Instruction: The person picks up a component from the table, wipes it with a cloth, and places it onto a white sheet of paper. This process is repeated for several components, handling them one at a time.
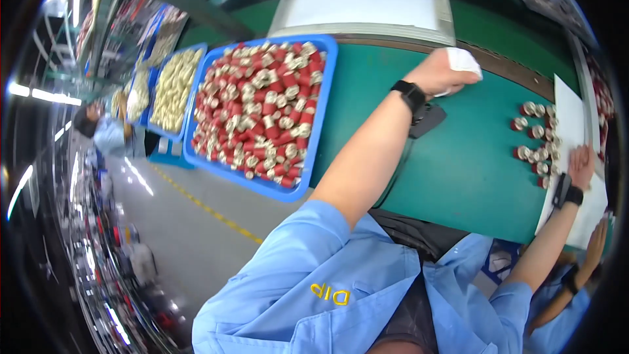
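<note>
My left hand (436, 75) is closed around a crumpled white cloth or paper (464, 62) at the far side of the green tabletop (458, 157). A black band with a flat dark piece (428, 122) sits at that wrist, and a thin cable trails from it. Over on the right, my right hand (580, 165) lies on a white sheet (571, 111), its fingers apart and seemingly empty. Beside it stand several red cylindrical parts (538, 132) with silvery ends, loosely grouped. The right wrist also wears a black band (569, 191).
A blue tray (316, 118) heaped with similar red parts stands at the left. Beyond it are trays of cream-coloured pieces (173, 88). A pale panel (360, 0) lies at the back. Another person's hand (595, 246) shows at the right; a co-worker (111, 132) is farther left.
</note>
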{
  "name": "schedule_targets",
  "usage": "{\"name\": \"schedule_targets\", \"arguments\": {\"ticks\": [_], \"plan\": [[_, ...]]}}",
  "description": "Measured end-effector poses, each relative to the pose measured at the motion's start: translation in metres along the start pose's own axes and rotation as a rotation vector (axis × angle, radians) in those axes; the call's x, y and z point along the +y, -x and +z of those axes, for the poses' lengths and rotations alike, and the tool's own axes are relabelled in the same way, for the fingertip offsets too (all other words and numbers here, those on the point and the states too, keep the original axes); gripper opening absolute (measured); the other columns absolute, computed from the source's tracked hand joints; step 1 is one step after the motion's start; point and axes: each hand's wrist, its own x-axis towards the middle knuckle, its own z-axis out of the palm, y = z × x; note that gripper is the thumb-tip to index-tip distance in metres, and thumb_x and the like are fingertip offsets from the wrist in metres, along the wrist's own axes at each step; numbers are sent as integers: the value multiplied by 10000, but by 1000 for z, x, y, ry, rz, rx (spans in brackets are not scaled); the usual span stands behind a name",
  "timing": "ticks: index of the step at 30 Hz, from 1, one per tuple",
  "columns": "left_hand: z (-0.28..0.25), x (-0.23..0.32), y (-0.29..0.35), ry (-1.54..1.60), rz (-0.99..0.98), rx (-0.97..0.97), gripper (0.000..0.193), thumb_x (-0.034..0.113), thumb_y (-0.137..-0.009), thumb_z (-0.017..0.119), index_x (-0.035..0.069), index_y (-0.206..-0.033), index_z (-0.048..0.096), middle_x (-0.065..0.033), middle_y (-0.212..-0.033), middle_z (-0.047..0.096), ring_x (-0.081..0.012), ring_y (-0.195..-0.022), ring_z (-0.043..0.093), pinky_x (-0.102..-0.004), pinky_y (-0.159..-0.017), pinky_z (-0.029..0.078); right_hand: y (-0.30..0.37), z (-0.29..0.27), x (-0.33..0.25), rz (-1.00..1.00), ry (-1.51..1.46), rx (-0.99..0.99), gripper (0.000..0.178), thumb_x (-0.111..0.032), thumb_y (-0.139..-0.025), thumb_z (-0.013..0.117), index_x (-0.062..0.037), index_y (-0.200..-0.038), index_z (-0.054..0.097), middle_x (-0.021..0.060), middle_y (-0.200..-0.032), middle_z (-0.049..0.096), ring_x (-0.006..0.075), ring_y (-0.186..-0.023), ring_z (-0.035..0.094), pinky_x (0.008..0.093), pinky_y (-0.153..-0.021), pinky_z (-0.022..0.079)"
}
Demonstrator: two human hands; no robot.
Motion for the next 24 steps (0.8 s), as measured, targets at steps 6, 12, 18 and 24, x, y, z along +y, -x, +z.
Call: {"name": "schedule_targets", "arguments": {"ticks": [6, 12, 18, 24], "plan": [[-7, 5, 3, -29, 20, -23, 127, 113, -817, 726, 37, -859, 634, 13, -675, 576, -48, -503, 441, -232, -449, 298, -19, -26, 14, -35, -1, 13, 429, -158, -1028, 419, -130, -610, 324, -12, -519, 269, 83, -400, 198, 250, -410, 202], [-9, 4, -3, -27, 35, -49, 119, 109, -821, 721, 31, -856, 640, 9, -661, 575, -51, -488, 429, -237, -446, 298, -16, -19, 9, -54, 13, -2, 423, -145, -1024, 424, -126, -613, 326, -12, -521, 265, 84, -403, 197, 249, -411, 200], [-11, 5, 0, -10, 57, -42, 127, 114, -822, 723, 24, -864, 642, 4, -663, 577, -52, -487, 428, -237, -447, 301, -20, -32, 5, -33, 3, 3, 424, -137, -1007, 462, -125, -607, 323, -14, -509, 256, 86, -411, 194, 247, -422, 206], [-13, 4, 0, -30, 66, -48, 141, 124, -820, 729, 16, -849, 645, 8, -639, 563, -56, -495, 432, -244, -447, 306, -23, -34, 5, -40, 25, 60, 437, -133, -994, 490, -125, -594, 313, -12, -499, 251, 91, -421, 198, 246, -443, 223]]}}
